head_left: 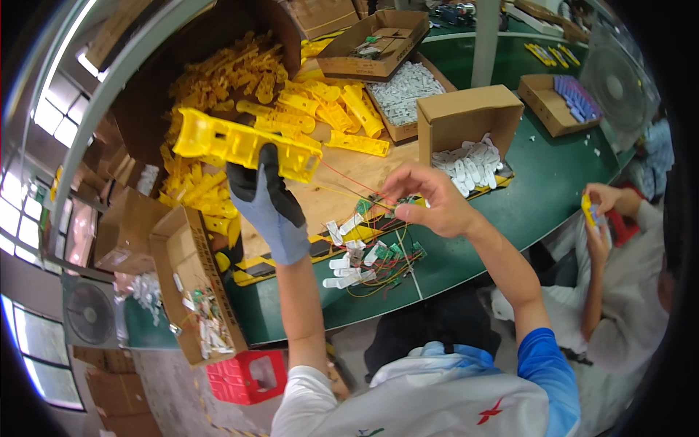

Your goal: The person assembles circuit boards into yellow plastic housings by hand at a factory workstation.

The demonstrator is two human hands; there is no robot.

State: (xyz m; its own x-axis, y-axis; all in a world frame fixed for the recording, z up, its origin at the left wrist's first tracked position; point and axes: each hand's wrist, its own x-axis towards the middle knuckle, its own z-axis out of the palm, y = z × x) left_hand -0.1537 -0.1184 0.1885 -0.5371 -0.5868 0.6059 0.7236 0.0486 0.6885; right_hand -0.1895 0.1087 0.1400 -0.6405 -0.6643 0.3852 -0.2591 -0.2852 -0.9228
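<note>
My left hand point(268, 200), in a grey and black work glove, grips a long yellow plastic shell point(244, 143) and holds it up with its hollow, ribbed side showing. To its right my bare right hand point(431, 197) pinches thin red and yellow wires point(348, 191) between thumb and forefinger. These wires stretch from the shell's near end to my fingers. A small dark part at my fingertips is too small to name. Below my right hand, a tangle of wires with green circuit boards point(395, 252) and white plastic pieces point(344, 278) lies on the green table.
A heap of yellow shells point(320, 102) spills from a large carton at the far left. White parts fill an open box point(466, 113) and a tray point(409, 91). Another carton point(191, 277) stands left. A co-worker's hands point(603, 200) hold a yellow piece at right.
</note>
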